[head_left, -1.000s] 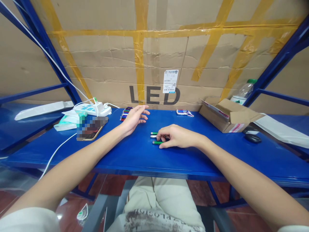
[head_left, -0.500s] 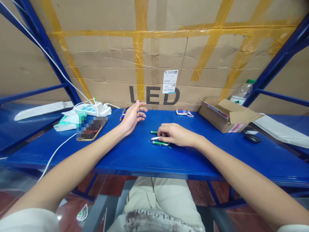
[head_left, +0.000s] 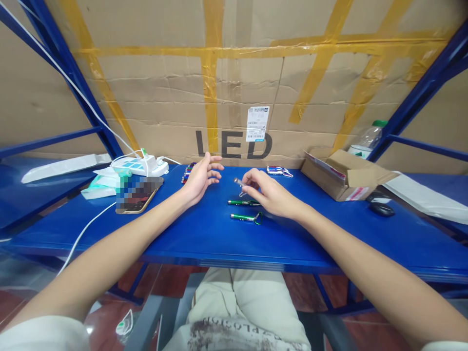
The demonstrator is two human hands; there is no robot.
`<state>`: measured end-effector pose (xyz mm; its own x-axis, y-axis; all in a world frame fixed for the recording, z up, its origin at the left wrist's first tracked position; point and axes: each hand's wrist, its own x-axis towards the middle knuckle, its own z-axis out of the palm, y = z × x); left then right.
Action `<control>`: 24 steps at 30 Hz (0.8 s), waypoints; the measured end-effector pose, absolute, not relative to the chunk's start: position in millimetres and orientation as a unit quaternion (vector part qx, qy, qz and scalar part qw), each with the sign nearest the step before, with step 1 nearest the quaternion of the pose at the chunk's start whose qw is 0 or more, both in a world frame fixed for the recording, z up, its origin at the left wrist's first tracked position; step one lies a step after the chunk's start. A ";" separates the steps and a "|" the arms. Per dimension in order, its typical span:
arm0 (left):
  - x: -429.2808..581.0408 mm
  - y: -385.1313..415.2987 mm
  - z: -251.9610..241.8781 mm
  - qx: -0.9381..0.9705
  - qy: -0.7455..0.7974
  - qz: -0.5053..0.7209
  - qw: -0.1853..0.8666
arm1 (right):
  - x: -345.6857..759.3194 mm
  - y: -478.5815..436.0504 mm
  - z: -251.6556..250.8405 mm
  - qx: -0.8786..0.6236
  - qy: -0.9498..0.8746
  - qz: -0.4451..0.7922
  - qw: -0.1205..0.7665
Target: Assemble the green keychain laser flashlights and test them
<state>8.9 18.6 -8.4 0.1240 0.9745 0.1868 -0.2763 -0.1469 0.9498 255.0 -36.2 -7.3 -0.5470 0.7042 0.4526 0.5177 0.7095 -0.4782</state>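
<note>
My right hand (head_left: pixel 269 194) holds a small silver keychain torch (head_left: pixel 239 183) by its fingertips, lifted a little above the blue table (head_left: pixel 204 234). Two green keychain torches lie on the table below it: one (head_left: pixel 239 202) just under the hand, the other (head_left: pixel 246 218) nearer to me, with a green clip at its right end. My left hand (head_left: pixel 203 176) hovers open, palm turned right, fingers spread, a short way left of the silver torch. Behind it lies a row of coloured torches (head_left: pixel 187 172).
A phone (head_left: pixel 137 194), a white power strip (head_left: pixel 141 164) with cables and a teal packet lie at the left. More torches (head_left: pixel 278 170) rest by the back wall. An open cardboard box (head_left: pixel 343 174), a bottle (head_left: pixel 369 136) and a mouse (head_left: pixel 382 209) are at the right.
My right hand has picked the silver torch out of the three on the table and lifted it up and away from me. My left hand has turned more upright, barely moving.
</note>
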 end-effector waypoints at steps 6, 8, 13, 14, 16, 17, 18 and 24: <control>8.8 17.9 -8.7 0.506 0.349 0.555 0.560 | 253.8 -34.8 -8.1 -0.355 -0.860 0.138 0.340; 10.3 17.2 -11.8 0.512 0.350 0.540 0.569 | 253.0 -35.6 -8.4 -0.375 -0.850 0.151 0.339; 15.5 15.1 -20.8 0.538 0.342 0.484 0.600 | 251.5 -37.8 -5.4 -0.377 -0.844 0.149 0.351; 15.9 14.9 -21.5 0.542 0.337 0.477 0.604 | 251.5 -37.9 -4.5 -0.372 -0.849 0.145 0.348; 15.8 14.7 -21.6 0.548 0.328 0.470 0.609 | 252.0 -37.9 -3.5 -0.370 -0.856 0.138 0.334; 15.5 14.8 -21.3 0.549 0.325 0.469 0.611 | 252.5 -37.7 -3.5 -0.375 -0.859 0.134 0.322; 15.1 14.9 -20.9 0.549 0.324 0.469 0.611 | 253.1 -37.4 -3.9 -0.380 -0.862 0.129 0.308; 14.1 15.6 -21.0 0.549 0.333 0.467 0.608 | 255.6 -35.1 -8.2 -0.370 -0.897 0.105 0.218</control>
